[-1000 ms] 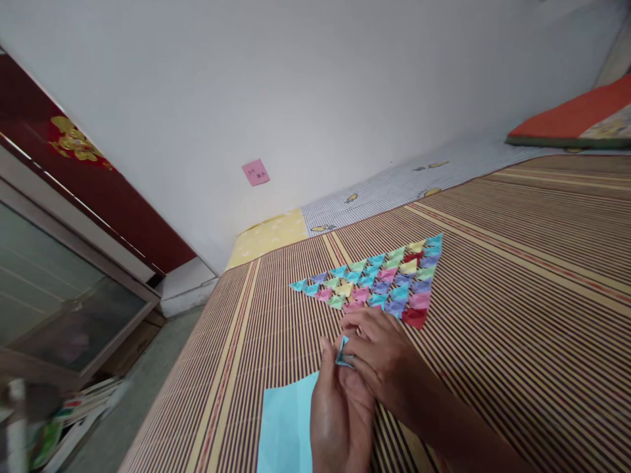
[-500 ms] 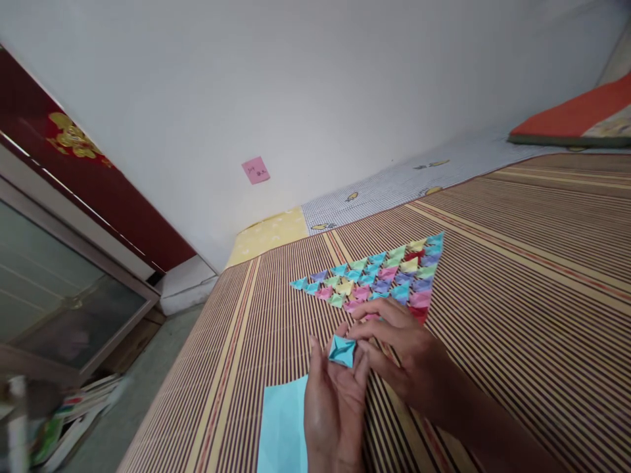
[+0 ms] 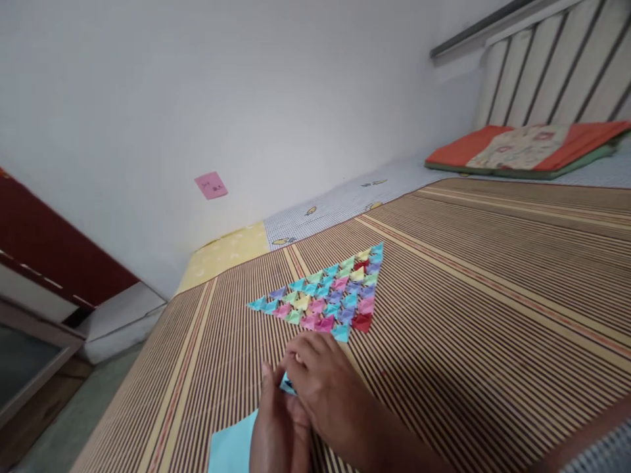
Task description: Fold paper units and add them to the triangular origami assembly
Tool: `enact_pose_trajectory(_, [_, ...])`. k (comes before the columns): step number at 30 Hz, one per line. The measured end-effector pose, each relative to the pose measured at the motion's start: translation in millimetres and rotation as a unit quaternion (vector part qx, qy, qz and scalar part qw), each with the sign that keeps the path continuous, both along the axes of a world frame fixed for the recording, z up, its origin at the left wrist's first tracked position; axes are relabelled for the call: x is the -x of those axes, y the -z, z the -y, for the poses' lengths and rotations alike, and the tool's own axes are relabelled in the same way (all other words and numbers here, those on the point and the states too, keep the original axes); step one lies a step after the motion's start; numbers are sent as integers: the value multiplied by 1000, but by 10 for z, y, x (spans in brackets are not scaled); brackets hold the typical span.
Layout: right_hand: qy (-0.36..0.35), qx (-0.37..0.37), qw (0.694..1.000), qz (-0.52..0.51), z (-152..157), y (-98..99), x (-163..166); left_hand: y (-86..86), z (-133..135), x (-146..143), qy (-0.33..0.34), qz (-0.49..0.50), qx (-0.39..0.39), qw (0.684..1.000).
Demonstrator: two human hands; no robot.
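My left hand (image 3: 276, 430) and my right hand (image 3: 323, 387) are pressed together low in the view, both pinching a small folded light-blue paper piece (image 3: 288, 386), of which only a corner shows between the fingers. Just beyond my hands lies a triangular patch of several small folded paper pieces (image 3: 328, 299) in blue, pink, green, yellow, purple and red, flat on the striped bamboo mat (image 3: 468, 276). A light-blue paper sheet (image 3: 231, 447) lies on the mat under my left hand.
The mat covers a bed against a white wall with a pink sticky note (image 3: 211, 185). An orange-edged cushion (image 3: 522, 148) lies at the far right by the headboard. A dark red cabinet (image 3: 44, 256) stands at the left, beyond the bed's edge.
The light-blue piece lay open in my left palm half a second ago; now both hands have closed over it. The view has swung right, showing the headboard and more of the cushion.
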State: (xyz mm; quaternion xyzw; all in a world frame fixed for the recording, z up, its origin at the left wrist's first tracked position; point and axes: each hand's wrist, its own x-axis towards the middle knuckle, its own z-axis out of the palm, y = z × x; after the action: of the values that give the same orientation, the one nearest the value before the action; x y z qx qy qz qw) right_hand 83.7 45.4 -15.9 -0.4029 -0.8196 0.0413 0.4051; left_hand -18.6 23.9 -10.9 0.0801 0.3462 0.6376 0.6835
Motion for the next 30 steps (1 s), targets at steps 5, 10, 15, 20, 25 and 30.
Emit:
enact_pose_trajectory(5, [-37, 58, 994, -82, -9, -138, -173, -35, -26, -17, -31, -25, 11, 999])
enact_pose_trajectory(10, [-46, 9, 967, -249, -161, -202, -556, 13, -48, -77, -61, -53, 2, 997])
enact_pose_trajectory(15, [-66, 45, 973, -216, -117, -190, -494, 61, -43, -63, -61, -32, -6, 998])
enact_pose_trajectory(20, [-64, 103, 987, -106, -4, -142, -247, 13, -31, -54, -4, 13, -15, 1000])
enact_pose_trajectory(25, [-9, 87, 996, -7, 11, -54, -68, 192, -61, 130, 13, -2, 13, 1000])
enact_pose_trajectory(30, [58, 57, 997, 12, 33, 60, 180, 418, -93, 435, 45, -56, -1, 997])
